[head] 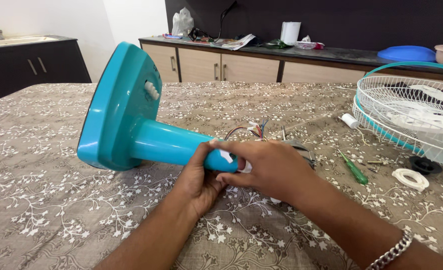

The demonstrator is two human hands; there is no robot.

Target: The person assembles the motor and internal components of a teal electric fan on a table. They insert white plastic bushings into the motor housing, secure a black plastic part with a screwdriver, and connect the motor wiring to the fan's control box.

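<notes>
Item, right hand (pixel 274 170): nearest the camera, forearm entering from the lower right with a silver chain bracelet (pixel 392 253) at the wrist; fingers curled and closed over the narrow end of the fan stand, thumb on top, fingertips pressing a small white part at the tip; what lies under the palm cannot be told.

Item, left hand (pixel 199 182): forearm entering from the bottom centre; palm cupped beneath the neck of the stand, fingers wrapped upward round it, closed in a firm grip; the two hands touch each other at the neck's end.

Item, fan stand (pixel 131 117): turquoise plastic, lying on its side on the table; broad base tipped up at the left, with white control buttons on its face; tapering neck pointing right into both hands.

Item, table (pixel 56 210): covered with a brown cloth printed with white flowers.

Item, coloured wires (pixel 249 130): loose bundle just behind the hands.

Item, screwdriver (pixel 354 169): green handle, lying right of the hands, apart from them.

Item, white plastic ring (pixel 410 178) and black round cap (pixel 425 165): side by side, further right.

Item, fan guard (pixel 412 116): white wire cage with turquoise rim, lying flat at the right edge, white blades inside.

Item, sideboard (pixel 241 62): beyond the table, against a dark wall; cluttered top, with a blue lid (pixel 406 53) at its right.
</notes>
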